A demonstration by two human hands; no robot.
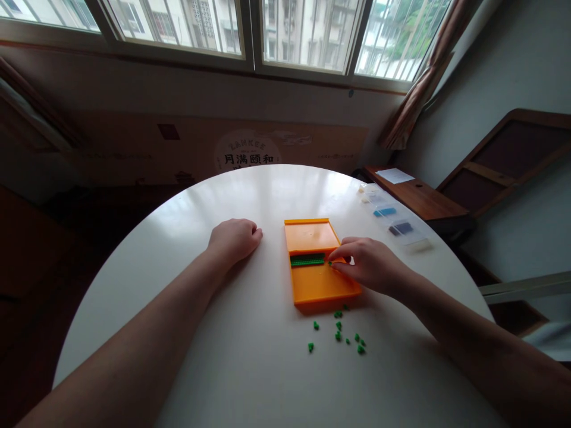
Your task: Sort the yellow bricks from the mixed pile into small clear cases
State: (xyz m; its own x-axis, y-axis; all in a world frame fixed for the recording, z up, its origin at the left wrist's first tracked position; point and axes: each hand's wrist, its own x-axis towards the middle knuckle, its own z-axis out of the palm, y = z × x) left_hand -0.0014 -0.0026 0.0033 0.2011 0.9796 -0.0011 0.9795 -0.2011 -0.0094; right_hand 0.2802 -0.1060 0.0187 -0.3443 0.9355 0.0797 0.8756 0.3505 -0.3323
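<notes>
While the left hand [235, 239] rests curled, knuckles down, on the round white table [250, 368], the right hand [370, 264] — fingertips pinching a tiny green bead [331, 263] — hovers over the flat orange plastic tray [317, 261], beside its green strip [307, 260].

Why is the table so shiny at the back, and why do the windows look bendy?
Head view: daylight from the windows glares off the far part of the table, leaving the wall below dim; the wide lens bows the window frames and table edge; the tray casts a dark shadow along its near side; nothing looks blurred.
</notes>
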